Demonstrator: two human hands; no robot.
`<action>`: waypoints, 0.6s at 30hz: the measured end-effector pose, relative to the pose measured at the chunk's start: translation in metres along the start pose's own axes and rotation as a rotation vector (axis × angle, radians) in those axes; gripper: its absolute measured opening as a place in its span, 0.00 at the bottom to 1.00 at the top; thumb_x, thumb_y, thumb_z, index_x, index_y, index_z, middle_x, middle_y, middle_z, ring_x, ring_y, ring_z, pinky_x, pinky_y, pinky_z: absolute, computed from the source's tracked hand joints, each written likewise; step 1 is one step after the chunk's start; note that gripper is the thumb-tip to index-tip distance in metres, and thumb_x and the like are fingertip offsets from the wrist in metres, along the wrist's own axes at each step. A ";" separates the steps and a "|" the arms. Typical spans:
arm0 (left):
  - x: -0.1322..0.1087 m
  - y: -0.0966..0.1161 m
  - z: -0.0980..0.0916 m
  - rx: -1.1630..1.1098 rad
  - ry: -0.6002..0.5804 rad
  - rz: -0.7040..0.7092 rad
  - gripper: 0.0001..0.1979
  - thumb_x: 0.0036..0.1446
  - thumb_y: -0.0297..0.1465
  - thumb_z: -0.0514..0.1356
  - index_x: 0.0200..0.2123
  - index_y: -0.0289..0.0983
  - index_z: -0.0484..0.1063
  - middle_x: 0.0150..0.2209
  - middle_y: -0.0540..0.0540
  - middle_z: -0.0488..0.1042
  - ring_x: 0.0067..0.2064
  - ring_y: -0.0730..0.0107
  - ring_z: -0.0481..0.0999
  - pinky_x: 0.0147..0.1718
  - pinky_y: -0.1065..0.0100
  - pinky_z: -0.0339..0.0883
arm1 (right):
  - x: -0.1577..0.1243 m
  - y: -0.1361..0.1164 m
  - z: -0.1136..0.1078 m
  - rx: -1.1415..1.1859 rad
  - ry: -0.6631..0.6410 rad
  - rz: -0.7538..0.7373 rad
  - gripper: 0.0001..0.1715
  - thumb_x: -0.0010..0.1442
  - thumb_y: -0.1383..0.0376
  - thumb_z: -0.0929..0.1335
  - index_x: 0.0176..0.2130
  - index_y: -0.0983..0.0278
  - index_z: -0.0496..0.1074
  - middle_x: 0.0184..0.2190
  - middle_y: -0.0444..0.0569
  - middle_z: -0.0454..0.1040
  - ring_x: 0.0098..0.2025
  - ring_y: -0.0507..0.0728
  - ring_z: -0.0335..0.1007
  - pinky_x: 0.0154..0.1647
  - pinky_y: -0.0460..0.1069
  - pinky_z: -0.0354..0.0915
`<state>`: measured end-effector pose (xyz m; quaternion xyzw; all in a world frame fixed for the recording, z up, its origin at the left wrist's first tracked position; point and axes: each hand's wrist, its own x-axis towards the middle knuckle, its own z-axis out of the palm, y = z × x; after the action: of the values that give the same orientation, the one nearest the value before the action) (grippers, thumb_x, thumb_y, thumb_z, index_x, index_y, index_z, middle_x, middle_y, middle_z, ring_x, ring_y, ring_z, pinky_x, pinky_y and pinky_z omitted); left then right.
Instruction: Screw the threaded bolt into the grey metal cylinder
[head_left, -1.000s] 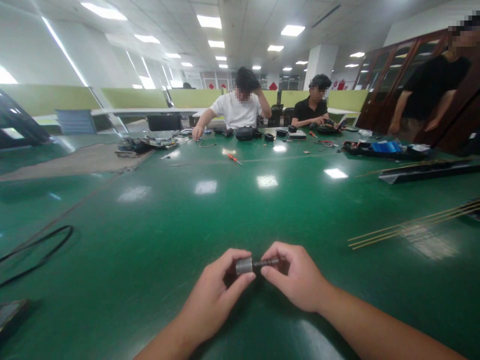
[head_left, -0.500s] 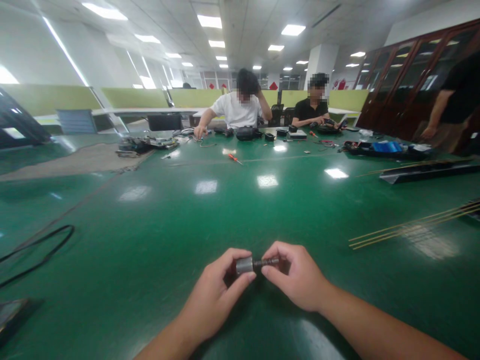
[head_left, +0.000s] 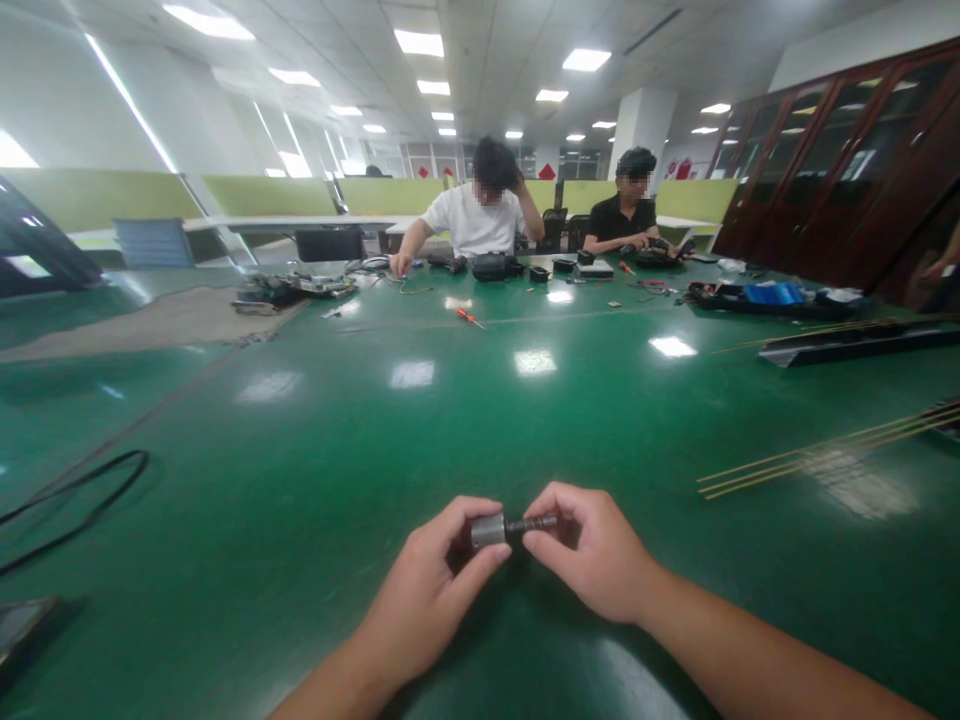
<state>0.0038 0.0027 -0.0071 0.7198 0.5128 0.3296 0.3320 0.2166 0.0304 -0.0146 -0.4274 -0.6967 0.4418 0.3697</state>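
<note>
Low in the middle of the head view, I hold a small metal part between both hands, just above the green tabletop. Its thick grey cylinder is pinched between the thumb and fingers of my left hand. From the cylinder's right end a thinner, darker grooved shaft sticks out, lying nearly level. My right hand grips the far end of that shaft with thumb and fingertips, which partly hide it. Whether shaft and cylinder are one piece I cannot tell.
Thin brass-coloured rods lie at the right, with a dark metal channel beyond. A black cable loops at the left. Farther off is an orange screwdriver. Two people sit across the table behind black devices and loose electronic parts.
My hands and the metal part hold practically the same position. A standing person at the right edge has moved mostly out of view.
</note>
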 end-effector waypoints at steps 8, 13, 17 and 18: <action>0.000 -0.001 0.000 -0.017 0.009 -0.007 0.11 0.65 0.37 0.60 0.49 0.43 0.71 0.40 0.50 0.78 0.40 0.64 0.78 0.41 0.67 0.68 | 0.000 0.000 0.000 0.010 0.008 -0.007 0.01 0.57 0.68 0.70 0.33 0.63 0.74 0.25 0.42 0.72 0.26 0.51 0.66 0.28 0.45 0.60; -0.001 -0.002 0.000 -0.015 0.029 -0.012 0.12 0.64 0.38 0.61 0.49 0.42 0.72 0.39 0.50 0.78 0.40 0.64 0.77 0.40 0.67 0.68 | 0.001 0.001 0.000 0.028 0.016 0.000 0.02 0.57 0.68 0.71 0.34 0.63 0.74 0.25 0.42 0.73 0.26 0.51 0.67 0.28 0.45 0.60; -0.001 -0.003 0.000 -0.013 0.029 -0.012 0.12 0.64 0.38 0.61 0.49 0.43 0.71 0.40 0.50 0.78 0.40 0.64 0.77 0.40 0.67 0.68 | 0.001 0.001 0.000 0.025 0.016 0.001 0.01 0.57 0.68 0.71 0.34 0.63 0.74 0.24 0.41 0.73 0.26 0.51 0.67 0.28 0.45 0.60; -0.001 -0.003 -0.001 -0.011 0.031 -0.010 0.12 0.64 0.38 0.61 0.49 0.43 0.71 0.40 0.50 0.78 0.40 0.64 0.77 0.40 0.67 0.68 | 0.001 0.001 0.000 0.023 0.020 0.001 0.01 0.57 0.68 0.71 0.34 0.63 0.74 0.24 0.42 0.73 0.26 0.51 0.67 0.28 0.45 0.60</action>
<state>0.0018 0.0027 -0.0091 0.7101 0.5197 0.3420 0.3297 0.2168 0.0317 -0.0157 -0.4280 -0.6877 0.4455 0.3813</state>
